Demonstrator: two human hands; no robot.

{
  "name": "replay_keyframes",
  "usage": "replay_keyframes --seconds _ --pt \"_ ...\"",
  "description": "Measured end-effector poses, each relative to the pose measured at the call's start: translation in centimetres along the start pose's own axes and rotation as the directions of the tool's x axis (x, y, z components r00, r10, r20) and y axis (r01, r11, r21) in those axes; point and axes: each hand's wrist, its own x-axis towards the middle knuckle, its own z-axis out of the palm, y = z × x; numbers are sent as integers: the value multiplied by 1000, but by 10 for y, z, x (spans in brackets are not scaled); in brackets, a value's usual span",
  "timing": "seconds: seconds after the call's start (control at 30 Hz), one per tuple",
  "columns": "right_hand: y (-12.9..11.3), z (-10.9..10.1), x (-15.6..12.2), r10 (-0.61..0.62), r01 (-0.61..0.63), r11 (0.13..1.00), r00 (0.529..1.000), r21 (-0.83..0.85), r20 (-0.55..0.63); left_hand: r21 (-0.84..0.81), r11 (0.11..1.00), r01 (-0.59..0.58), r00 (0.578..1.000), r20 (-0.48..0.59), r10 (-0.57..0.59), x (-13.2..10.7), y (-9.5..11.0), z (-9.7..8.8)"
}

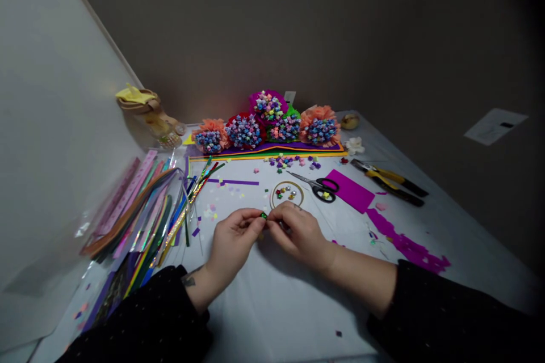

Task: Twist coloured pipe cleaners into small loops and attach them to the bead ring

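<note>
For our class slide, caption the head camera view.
The left hand and right hand pinch a tiny green paper piece beside scissors.

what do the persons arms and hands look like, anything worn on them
Both arms wear black sleeves flecked with tiny pale dots: the left sleeve and the right sleeve. The left hand is gloveless, with a small dark tattoo at the wrist. The right hand is gloveless too, perhaps with a ring.

From my feed, the white-covered surface (272,317) carries paper-star bouquets (244,130) along the far edge, a gold ring (288,182) mid-surface, scissors (319,188) and yellow-handled pliers (387,181) right, and packed paper strips (136,210) left.
</note>
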Motion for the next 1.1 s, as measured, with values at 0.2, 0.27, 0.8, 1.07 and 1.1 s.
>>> replay_keyframes --seconds 0.2,0.27,0.8,1.07,1.1 --pt "0 -2 1 54 -54 998 998 15 -15 1 1000 -20 1000 22 20 0 -1 -1" --pt "1 -2 1 57 -57 998 998 25 -6 7 999 -31 999 26 31 -1 0 -1" --pt "0 -2 1 2 -1 1000 1000 21 -23 155 972 -178 984 48 173 -2 1 -4" --pt "4 -7 5 -70 61 993 994 96 89 221 941 -257 962 155 226 1 2 -11" --pt "4 -6 5 -73 65 993 994 97 87 204 946 -252 962 161 221 1 2 -11"
